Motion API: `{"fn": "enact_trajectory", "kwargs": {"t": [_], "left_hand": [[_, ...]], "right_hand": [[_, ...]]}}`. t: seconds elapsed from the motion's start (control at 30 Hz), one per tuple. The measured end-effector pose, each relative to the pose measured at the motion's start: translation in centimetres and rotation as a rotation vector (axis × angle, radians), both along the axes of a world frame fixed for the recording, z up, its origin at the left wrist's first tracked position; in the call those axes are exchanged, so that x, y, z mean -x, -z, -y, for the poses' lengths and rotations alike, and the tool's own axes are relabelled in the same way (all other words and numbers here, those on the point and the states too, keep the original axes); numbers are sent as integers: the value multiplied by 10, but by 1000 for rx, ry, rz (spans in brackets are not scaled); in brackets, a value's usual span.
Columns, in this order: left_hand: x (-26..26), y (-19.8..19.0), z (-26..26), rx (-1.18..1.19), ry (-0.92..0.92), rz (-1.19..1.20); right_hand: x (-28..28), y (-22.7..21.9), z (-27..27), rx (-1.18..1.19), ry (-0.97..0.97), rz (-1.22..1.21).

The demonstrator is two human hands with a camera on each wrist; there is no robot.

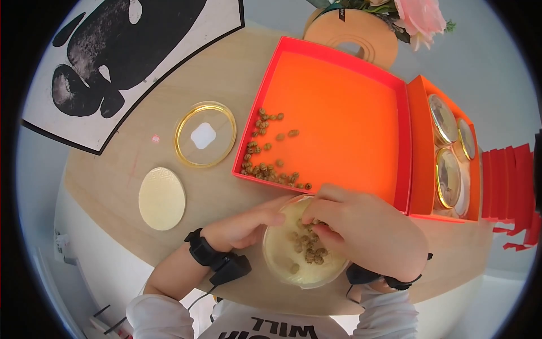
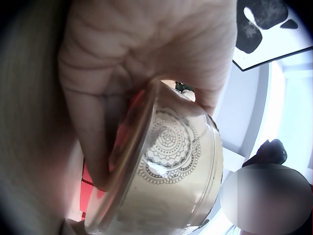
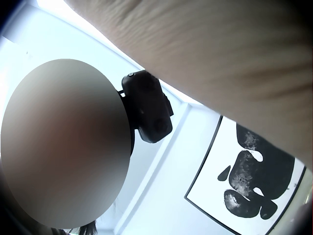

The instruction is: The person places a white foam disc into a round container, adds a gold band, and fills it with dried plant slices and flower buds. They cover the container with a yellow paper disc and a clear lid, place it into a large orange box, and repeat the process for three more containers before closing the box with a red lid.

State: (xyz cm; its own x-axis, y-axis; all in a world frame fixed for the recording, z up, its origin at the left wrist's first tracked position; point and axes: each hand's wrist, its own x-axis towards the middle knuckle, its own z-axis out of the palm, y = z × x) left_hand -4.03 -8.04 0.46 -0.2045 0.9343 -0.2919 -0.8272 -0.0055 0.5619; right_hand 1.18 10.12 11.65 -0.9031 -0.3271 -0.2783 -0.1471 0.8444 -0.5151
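Observation:
In the head view, my left hand (image 1: 248, 226) holds the side of a round clear tub (image 1: 278, 265) with a cream inside. The left wrist view shows its tilted wall, printed with a mandala pattern (image 2: 168, 142), and the left hand (image 2: 146, 63) gripping the rim. Several small brown ribbed balls (image 1: 313, 254) lie in the tub. My right hand (image 1: 367, 229) reaches over the rim with curled fingers, thumb and fingertips pinching at balls inside. Beyond the tub is a shallow red box (image 1: 339, 107) with an orange floor; more brown balls (image 1: 259, 169) gather along its left and near edges.
A gold-rimmed clear lid (image 1: 179, 135) and a cream oval disc (image 1: 162, 199) lie to the left. At the right, an orange box (image 1: 420, 147) holds several gold-rimmed tubs (image 1: 447, 178). Red folded strips (image 1: 508, 183), an orange round object (image 1: 319, 39) and a pink flower (image 1: 420, 20) stand beyond.

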Motion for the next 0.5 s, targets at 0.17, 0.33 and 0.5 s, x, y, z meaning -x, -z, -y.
{"fn": "enact_trajectory", "kwargs": {"t": [0.17,0.33,0.5], "left_hand": [[-1,-1,-1,-46,-30,-4],[4,-15,1,6,-23,-22],[7,-13,0,39,50,-49]], "right_hand": [[5,-2,-8,170,33,-124],[18,-16,-24,173,134,-180],[56,15,-37,84,-106,-82]]}}
